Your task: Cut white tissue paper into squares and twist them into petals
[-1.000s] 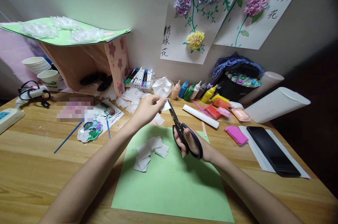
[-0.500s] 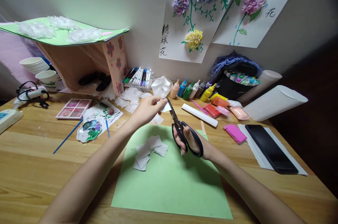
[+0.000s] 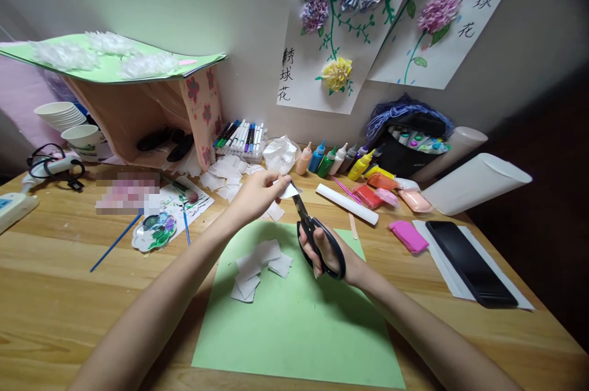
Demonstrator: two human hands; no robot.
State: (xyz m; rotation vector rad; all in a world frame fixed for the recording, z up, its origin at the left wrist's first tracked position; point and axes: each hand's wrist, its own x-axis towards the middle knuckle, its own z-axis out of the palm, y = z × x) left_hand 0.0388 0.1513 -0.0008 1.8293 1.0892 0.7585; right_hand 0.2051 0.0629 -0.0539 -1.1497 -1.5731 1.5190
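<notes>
Between the thumb and fingers of my left hand [image 3: 261, 193] is a small white paper piece [image 3: 289, 189], pinched at its upper edge. My right hand [image 3: 326, 248] grips black-handled scissors [image 3: 304, 213], fingers through the loops. The blades point up and away, and their tips are at the right edge of the paper; whether they are cutting into it I cannot tell. Below both hands lies a green sheet [image 3: 294, 329] with several small white paper squares [image 3: 248, 265] overlapping on its upper left part.
Behind my hands are loose white scraps [image 3: 225, 173], a clear bowl [image 3: 280, 154], a marker box [image 3: 239, 138] and several paint bottles [image 3: 327, 162]. At right lie a white roll [image 3: 347, 204], clay packets [image 3: 367, 196] and a phone [image 3: 472, 263]. A paint palette [image 3: 154, 231] sits left.
The scissors have shifted slightly down and left, and their handles have drawn closer together. My left hand keeps its pinch on the paper, with more of the piece now showing.
</notes>
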